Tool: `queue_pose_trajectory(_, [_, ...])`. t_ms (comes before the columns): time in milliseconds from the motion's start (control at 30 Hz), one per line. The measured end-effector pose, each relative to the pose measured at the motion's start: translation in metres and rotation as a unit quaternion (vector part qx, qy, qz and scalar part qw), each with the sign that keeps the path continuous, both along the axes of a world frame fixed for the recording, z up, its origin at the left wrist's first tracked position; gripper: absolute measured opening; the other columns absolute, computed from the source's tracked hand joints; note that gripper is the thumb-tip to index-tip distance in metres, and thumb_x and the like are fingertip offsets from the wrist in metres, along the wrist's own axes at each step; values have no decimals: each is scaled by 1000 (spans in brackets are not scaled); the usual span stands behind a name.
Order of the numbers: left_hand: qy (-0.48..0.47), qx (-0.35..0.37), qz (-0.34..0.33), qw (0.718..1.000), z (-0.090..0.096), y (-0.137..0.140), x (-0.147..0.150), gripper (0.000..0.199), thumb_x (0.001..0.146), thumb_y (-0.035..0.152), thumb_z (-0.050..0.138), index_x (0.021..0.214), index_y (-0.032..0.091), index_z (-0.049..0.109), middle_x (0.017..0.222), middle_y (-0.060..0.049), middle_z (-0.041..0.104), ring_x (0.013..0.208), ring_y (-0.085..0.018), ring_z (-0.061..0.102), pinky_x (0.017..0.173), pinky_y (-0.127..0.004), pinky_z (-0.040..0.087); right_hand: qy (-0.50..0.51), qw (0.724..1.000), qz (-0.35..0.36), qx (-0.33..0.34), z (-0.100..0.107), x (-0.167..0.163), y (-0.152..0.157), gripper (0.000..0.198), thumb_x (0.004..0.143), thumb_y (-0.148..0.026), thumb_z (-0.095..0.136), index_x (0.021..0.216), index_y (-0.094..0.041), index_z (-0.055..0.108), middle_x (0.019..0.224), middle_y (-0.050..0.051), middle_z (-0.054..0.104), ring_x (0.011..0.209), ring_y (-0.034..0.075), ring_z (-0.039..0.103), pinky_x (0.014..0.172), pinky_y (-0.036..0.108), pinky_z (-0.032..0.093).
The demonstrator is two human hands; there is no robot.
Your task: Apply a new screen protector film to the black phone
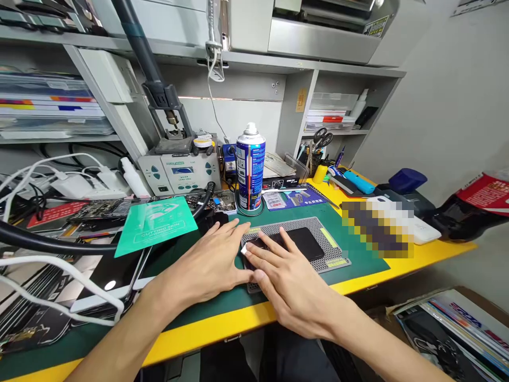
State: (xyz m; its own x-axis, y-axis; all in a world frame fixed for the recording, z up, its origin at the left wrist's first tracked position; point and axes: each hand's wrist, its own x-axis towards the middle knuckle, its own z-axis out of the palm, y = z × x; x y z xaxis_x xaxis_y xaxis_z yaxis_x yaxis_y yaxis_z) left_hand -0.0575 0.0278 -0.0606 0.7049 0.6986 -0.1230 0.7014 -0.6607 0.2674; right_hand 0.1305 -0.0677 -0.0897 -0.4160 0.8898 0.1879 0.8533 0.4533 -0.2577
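Blue spray can (249,172) stands beyond the grey mat (333,252)

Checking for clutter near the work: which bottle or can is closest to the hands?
The white-capped blue spray can, just beyond the left hand; the yellow bottle, white bottle at left and red-labelled bottle are all farther off.
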Motion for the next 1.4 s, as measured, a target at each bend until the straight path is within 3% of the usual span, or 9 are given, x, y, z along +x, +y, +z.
queue_pose_trajectory(200, [-8,-9,-43,999,0,0,-3,85,85,59,60,157,25,32,163,-2,39,155,-23,26,130,-45,15,-8,1000,16,4,0,7,-23,47,109,-31,31,154,-26,44,157,-7,48,155,25,25,129,56,4])
queue_pose_trajectory(300, [-6,-6,-49,999,0,0,-4,88,83,59,61,157,21,33,163,-5,39,155,-23,26,130,-43,14,-15,1000,1,16,-2,5,-5,47,109,-32,30,153,-23,45,157,-4,49,154,28,26,128,61,8])
queue_pose_trajectory(467, [7,3,-29,1000,0,2,-5,104,78,68,64,157,9,30,165,-18,31,155,-34,22,128,-53,18,-22,999,-20,45,-5,-2,19,48,108,-30,31,150,-17,50,156,2,50,152,32,30,125,64,13])
queue_pose_trajectory(567, [11,9,-25,1000,2,1,-6,103,79,66,62,157,7,29,165,-20,29,155,-37,21,127,-55,19,-24,998,-29,57,-9,-7,3,48,108,-30,31,151,-16,47,158,1,48,153,30,29,127,61,11])
queue_pose_trajectory(667, [16,11,-36,999,3,-1,-5,96,82,62,59,158,12,29,166,-14,30,156,-33,21,128,-53,17,-29,995,-42,85,-17,-15,-21,47,107,-27,35,151,-18,47,159,-1,45,152,31,31,127,62,11])
queue_pose_trajectory(900, [34,16,-56,998,0,-3,-8,83,88,54,53,160,21,26,166,-4,31,156,-32,19,127,-56,23,-50,980,-83,175,-38,-37,-39,49,101,-27,46,148,-10,52,160,5,42,149,39,34,125,59,-11])
queue_pose_trajectory(1033, [45,34,-62,996,-5,0,-11,84,89,54,53,160,20,26,166,-5,29,156,-32,18,127,-56,22,-48,979,-92,177,-39,-38,-37,49,101,-26,46,147,-11,53,160,4,43,149,39,33,124,59,-14])
queue_pose_trajectory(1200, [34,27,-55,998,-7,3,-10,91,85,62,59,160,23,27,166,-6,31,155,-34,19,127,-56,22,-43,977,-118,170,-39,-18,-43,50,101,-26,45,150,-13,49,162,1,40,152,36,29,125,61,-7])
queue_pose_trajectory(1400, [43,4,-36,998,1,0,-6,93,83,67,59,160,23,29,166,-8,30,154,-36,20,127,-58,22,-80,967,-186,154,-43,39,-53,55,102,-22,45,156,-16,38,162,1,39,154,32,26,124,63,7])
